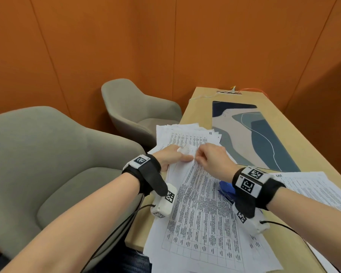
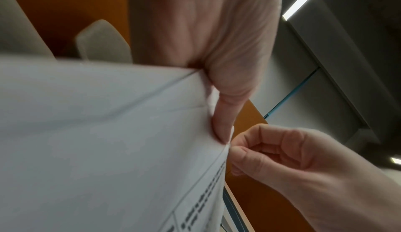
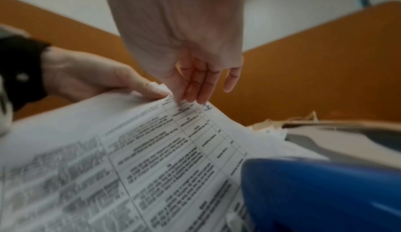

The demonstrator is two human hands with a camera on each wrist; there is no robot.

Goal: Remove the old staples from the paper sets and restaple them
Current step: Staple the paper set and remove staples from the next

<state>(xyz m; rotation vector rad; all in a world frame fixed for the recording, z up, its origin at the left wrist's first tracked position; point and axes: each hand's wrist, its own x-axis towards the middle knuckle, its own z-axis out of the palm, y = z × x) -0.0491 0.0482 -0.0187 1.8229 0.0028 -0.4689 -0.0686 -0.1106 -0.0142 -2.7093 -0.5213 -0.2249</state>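
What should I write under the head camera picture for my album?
Two hands, left hand and right hand, pick at the corner of a paper set beside a blue stapler.

Both hands, L (image 1: pixel 171 157) & R (image 1: pixel 213 160), pinch paper set (image 1: pixel 201 209) corner.
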